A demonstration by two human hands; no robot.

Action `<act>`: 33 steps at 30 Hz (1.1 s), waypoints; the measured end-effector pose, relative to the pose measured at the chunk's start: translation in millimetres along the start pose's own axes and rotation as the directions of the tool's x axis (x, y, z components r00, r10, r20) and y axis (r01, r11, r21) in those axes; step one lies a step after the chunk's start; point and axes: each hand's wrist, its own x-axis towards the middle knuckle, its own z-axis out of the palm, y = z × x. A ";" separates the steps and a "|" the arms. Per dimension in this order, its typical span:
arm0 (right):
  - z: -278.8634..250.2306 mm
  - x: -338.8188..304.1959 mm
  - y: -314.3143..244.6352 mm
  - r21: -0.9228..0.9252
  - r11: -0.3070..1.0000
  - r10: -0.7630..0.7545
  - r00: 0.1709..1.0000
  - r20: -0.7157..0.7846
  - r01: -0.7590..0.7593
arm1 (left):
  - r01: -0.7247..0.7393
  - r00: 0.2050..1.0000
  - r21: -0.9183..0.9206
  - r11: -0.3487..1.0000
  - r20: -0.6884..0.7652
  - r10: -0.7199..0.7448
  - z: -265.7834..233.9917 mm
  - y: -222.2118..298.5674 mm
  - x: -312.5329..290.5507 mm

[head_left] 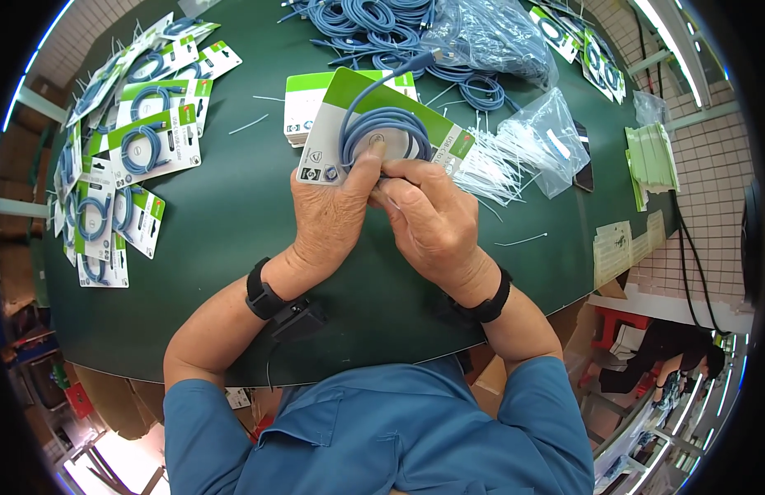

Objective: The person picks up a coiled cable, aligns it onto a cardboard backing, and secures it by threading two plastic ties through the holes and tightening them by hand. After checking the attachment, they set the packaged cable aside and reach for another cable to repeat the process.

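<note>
My left hand [333, 202] is closed on a green and white backing card [323, 136], its thumb pressing a coiled blue cable [407, 121] flat against the front. One connector end of the cable sticks up past the card's top edge. At the coil's lower side my right hand [432, 219] pinches with thumb and forefinger; whatever lies between those fingertips is hidden. Behind the held card lies a stack of similar cards [296, 103]. White cable ties [491, 169] are heaped just to the right of my hands.
Carded cables [139, 153] pile up on the left of the green table [234, 198]. Loose blue cables [358, 25] and a clear bag of cables [490, 41] fill the far side. A green card stack [653, 161] stands at the right. Another person [663, 359] bends over at lower right.
</note>
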 end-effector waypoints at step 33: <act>-3.0 -0.7 -7.5 0.171 0.969 0.188 0.981 -0.046 -0.178 | 0.104 0.993 -0.081 0.991 0.054 -0.100 -1.7 12.5 4.9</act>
